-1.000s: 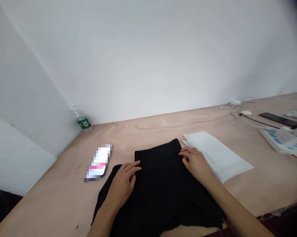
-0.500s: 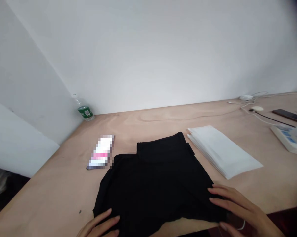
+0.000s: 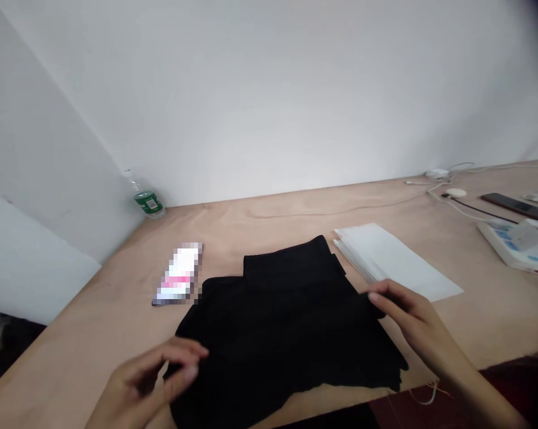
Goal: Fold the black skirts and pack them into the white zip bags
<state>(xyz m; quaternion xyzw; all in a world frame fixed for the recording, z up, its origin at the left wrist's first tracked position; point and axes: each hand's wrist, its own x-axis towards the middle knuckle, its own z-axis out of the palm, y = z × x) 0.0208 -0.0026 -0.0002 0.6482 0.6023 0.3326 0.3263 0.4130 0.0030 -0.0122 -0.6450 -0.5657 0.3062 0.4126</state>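
A black garment [image 3: 273, 333] lies spread on the wooden table, with a straight-edged flap at its far side and uneven near edges. On its right edge my right hand [image 3: 407, 310] pinches the fabric between thumb and fingers, lifting that bit slightly. My left hand [image 3: 152, 375] hovers over the left edge, its thumb and bent fingers a little apart, with no cloth visible between them. Just beyond my right hand rests a stack of folded white sheets [image 3: 394, 259], partly covered by the fingers.
A phone with a blurred screen [image 3: 179, 274] lies left of the garment. Near the wall corner stands a bottle with a green label [image 3: 149, 202]. At the right are a power strip [image 3: 514, 244], a dark phone [image 3: 516, 205] and white cables [image 3: 436, 174]. Loose threads hang at the table's near edge [image 3: 411, 381].
My right hand has moved up along the garment's right side and taken hold of its edge. My left hand has risen from lying on the cloth. The view has shifted slightly.
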